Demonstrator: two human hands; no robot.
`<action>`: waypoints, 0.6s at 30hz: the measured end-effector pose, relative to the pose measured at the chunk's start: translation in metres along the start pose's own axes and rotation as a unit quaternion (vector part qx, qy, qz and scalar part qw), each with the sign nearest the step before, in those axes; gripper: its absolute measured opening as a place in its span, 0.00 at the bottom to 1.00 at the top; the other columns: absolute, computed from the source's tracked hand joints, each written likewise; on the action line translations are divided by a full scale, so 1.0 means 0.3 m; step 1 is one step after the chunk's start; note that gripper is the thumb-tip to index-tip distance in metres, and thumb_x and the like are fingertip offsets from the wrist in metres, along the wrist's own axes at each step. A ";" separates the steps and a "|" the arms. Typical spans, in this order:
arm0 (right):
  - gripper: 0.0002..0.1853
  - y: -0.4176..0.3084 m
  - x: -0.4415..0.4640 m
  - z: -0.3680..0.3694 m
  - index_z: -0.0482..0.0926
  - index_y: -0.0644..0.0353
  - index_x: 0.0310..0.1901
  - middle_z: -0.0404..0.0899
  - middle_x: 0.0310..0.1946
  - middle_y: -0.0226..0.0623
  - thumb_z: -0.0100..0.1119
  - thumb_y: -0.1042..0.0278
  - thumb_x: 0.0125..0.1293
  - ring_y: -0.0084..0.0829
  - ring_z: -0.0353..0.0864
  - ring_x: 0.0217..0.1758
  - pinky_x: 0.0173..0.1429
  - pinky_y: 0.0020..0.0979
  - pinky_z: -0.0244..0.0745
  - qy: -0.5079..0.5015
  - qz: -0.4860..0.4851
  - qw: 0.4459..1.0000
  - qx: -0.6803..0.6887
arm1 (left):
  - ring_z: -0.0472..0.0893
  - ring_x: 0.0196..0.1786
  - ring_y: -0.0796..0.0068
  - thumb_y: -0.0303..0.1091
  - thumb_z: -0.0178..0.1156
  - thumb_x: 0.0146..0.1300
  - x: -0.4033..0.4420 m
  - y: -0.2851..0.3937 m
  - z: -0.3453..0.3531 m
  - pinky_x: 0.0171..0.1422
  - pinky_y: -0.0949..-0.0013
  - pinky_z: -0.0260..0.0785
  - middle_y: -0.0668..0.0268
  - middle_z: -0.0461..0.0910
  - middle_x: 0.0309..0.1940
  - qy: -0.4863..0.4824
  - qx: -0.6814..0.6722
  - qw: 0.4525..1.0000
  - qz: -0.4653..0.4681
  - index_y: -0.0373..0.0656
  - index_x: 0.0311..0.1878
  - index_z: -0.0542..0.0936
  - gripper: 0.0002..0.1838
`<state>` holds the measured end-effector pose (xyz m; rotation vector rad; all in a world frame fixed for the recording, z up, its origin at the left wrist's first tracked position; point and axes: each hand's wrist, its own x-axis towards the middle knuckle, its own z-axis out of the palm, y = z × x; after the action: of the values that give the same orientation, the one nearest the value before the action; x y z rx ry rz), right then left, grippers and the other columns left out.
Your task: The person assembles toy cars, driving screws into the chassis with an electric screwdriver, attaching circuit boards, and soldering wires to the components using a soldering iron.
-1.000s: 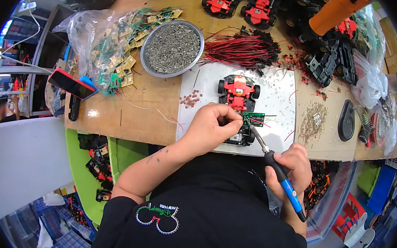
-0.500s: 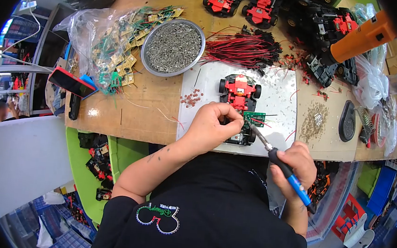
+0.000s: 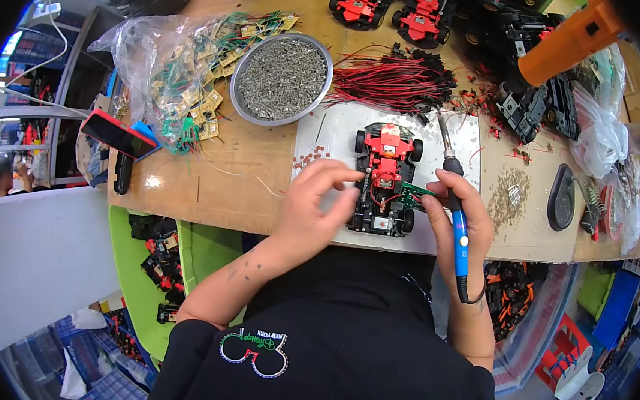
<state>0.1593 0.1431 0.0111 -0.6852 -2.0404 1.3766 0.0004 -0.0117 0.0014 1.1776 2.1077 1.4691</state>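
Note:
In the head view, a red and black toy car chassis (image 3: 388, 151) lies on a white sheet (image 3: 325, 136) in front of me. A small green circuit board (image 3: 412, 195) sits at its right side, with a red wire running to the chassis. My right hand (image 3: 477, 212) grips a blue-handled soldering iron (image 3: 461, 245), its metal tip pointing away from me. The thumb and a finger of that same hand are at the board's right end; whether they pinch it, I cannot tell. Beside the chassis on the left, my left hand (image 3: 310, 208) has its fingers apart and holds nothing.
Beyond the sheet are a metal bowl of screws (image 3: 283, 78), a bundle of red and black wires (image 3: 389, 81) and a bag of circuit boards (image 3: 182, 88). An orange tool (image 3: 569, 43) stands at the right. More chassis (image 3: 422, 20) lie at the back.
My left hand has drawn back left from the circuit board and its fingers have parted. The soldering iron has swung upright away from the board, and my right fingers have come to the board's end.

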 end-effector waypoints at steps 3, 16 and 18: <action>0.20 0.000 0.002 -0.003 0.81 0.59 0.56 0.84 0.40 0.35 0.68 0.82 0.62 0.23 0.83 0.43 0.48 0.25 0.79 0.006 0.007 1.000 0.001 | 0.82 0.42 0.60 0.20 0.64 0.60 -0.022 -0.052 -0.027 0.47 0.64 0.75 0.61 0.82 0.42 0.003 0.062 0.998 0.009 0.39 0.43 0.84 0.08; 0.20 -0.018 -0.008 -0.004 0.80 0.58 0.57 0.84 0.40 0.34 0.67 0.82 0.63 0.22 0.82 0.42 0.48 0.24 0.78 -0.001 0.030 0.999 0.013 | 0.82 0.39 0.60 0.22 0.69 0.52 0.041 -0.040 0.041 0.43 0.63 0.75 0.61 0.84 0.44 -0.045 0.048 0.976 0.206 0.39 0.37 0.82 0.09; 0.20 -0.016 -0.005 0.002 0.80 0.58 0.57 0.84 0.40 0.34 0.67 0.82 0.63 0.22 0.82 0.42 0.47 0.24 0.78 -0.003 0.025 1.000 0.010 | 0.83 0.39 0.65 0.19 0.67 0.55 0.030 -0.033 0.040 0.46 0.65 0.75 0.59 0.84 0.42 -0.049 -0.016 0.993 0.109 0.38 0.39 0.83 0.08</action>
<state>0.1593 0.1401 0.0152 -0.7293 -2.0251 1.4271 -0.0017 0.0012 -0.0108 1.4741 1.9342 1.4962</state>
